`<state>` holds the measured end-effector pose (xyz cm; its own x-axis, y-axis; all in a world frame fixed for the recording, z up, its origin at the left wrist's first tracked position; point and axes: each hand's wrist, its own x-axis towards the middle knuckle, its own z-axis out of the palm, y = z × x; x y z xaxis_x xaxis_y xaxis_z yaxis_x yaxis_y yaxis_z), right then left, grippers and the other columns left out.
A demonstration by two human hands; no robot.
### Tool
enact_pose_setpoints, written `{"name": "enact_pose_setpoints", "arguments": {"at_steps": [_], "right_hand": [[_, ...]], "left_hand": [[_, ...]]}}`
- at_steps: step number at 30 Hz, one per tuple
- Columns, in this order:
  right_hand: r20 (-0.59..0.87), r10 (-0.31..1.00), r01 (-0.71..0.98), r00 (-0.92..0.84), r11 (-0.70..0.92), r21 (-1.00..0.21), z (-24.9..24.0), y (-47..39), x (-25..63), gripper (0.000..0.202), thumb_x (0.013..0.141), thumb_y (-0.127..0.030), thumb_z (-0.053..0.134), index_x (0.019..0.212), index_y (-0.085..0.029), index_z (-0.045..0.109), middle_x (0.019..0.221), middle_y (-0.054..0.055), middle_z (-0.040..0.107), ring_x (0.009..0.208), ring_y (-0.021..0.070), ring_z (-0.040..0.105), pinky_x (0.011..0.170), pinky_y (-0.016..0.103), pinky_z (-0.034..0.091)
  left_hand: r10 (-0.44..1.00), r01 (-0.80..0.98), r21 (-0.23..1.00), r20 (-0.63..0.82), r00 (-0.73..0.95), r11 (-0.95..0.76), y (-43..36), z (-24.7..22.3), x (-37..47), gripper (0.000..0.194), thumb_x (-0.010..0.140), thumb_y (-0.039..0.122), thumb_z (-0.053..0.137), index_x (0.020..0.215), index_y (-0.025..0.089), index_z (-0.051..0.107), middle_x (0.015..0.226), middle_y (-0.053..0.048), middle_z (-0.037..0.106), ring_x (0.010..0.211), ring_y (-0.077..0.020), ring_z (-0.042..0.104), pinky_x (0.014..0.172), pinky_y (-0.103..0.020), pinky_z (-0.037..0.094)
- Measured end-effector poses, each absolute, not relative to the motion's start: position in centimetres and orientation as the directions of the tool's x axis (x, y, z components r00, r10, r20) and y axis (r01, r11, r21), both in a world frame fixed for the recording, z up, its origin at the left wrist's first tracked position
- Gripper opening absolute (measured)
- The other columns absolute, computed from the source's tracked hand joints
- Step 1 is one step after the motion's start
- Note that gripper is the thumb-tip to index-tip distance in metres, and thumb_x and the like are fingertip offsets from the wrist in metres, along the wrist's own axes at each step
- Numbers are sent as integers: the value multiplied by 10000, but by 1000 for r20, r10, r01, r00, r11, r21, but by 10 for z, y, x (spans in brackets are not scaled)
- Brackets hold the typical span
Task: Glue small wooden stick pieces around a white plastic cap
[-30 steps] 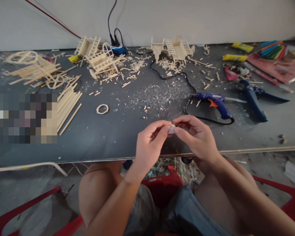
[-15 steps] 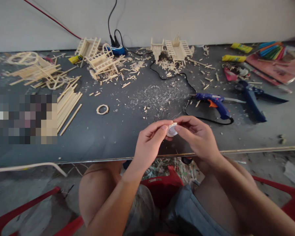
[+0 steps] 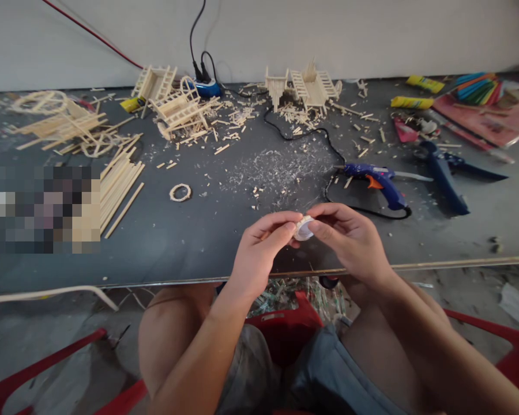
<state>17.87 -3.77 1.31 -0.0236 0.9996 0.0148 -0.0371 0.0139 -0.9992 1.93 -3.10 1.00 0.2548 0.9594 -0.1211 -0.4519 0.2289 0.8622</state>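
Note:
Near the table's front edge, my left hand (image 3: pixel 263 245) and my right hand (image 3: pixel 348 239) pinch a small round white piece (image 3: pixel 304 229) between thumbs and fingers. Pale wooden bits show along its rim, and the fingertips cover part of it. A similar-sized ring of wooden pieces (image 3: pixel 180 192) lies flat on the table to the left. Beyond my right hand rests a blue glue gun (image 3: pixel 372 173) with an orange trigger, a clear glue stick in its back end.
Wooden stick models (image 3: pixel 179 109) stand along the wall among scattered offcuts. Loose sticks (image 3: pixel 121 187) lie left. At right are dark blue pliers-like cutters (image 3: pixel 445 173), yellow tubes (image 3: pixel 410 102) and coloured sticks (image 3: pixel 478 89). A black cord (image 3: pixel 303 134) crosses the grey table (image 3: pixel 216 242).
The round piece has turned slightly in my fingers, showing more of its wooden rim. My left hand has shifted a little to the left.

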Motion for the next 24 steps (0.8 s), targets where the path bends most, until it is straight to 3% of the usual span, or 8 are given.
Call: {"name": "enact_pose_setpoints", "arguments": {"at_steps": [9,16,24], "right_hand": [[26,1000,-5,-17,26,-1000,15,-38,178,163,773,-305,720,889,-209,658,794,1,700,727,135,669,697,272,559],[31,998,-17,56,32,-999,16,-36,178,148,748,-279,737,841,-210,645,791,-6,689,712,122,651,657,249,535],[43,992,-18,116,46,-999,6,-29,186,150,778,-312,695,860,-224,607,805,0,673,741,144,653,701,295,535]], "left_hand": [[957,-420,871,-163,241,254,-32,10,19,153,752,201,705,899,242,712,907,-6,695,707,-116,603,684,-269,518],[968,-464,853,-177,177,241,-30,10,19,68,760,236,720,798,198,680,847,2,656,724,-102,594,666,-228,500],[961,-231,937,-232,152,263,-31,8,17,161,730,271,754,727,159,638,666,20,601,630,-78,529,614,-201,433]]}}
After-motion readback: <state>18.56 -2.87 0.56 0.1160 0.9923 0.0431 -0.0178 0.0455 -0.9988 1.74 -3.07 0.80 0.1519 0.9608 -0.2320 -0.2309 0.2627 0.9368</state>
